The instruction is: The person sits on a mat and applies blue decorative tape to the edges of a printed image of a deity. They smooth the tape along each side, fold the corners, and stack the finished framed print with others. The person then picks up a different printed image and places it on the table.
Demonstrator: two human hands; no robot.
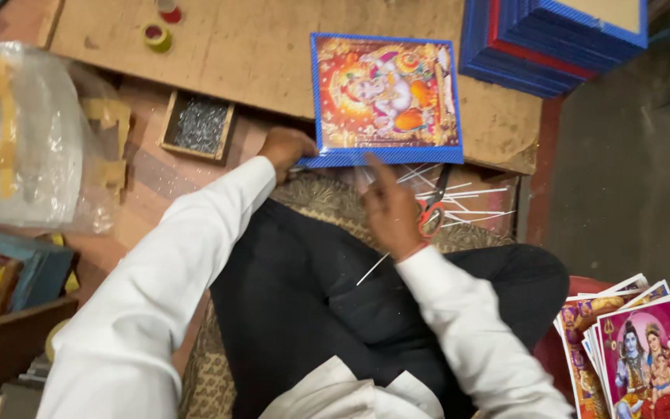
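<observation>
Below the board's near edge, my left hand (287, 147) was curled shut around the lower left corner of the framed picture (385, 99), which lay on the wooden board (257, 54) with its blue border toward me. My right hand (391, 208) hovered just under the frame, forefinger raised, fingers loosely spread and holding nothing. Red-handled scissors (431, 211) lay beside it. Blue frames (552, 39) were stacked at upper right; colourful prints (637, 357) fanned out at lower right.
</observation>
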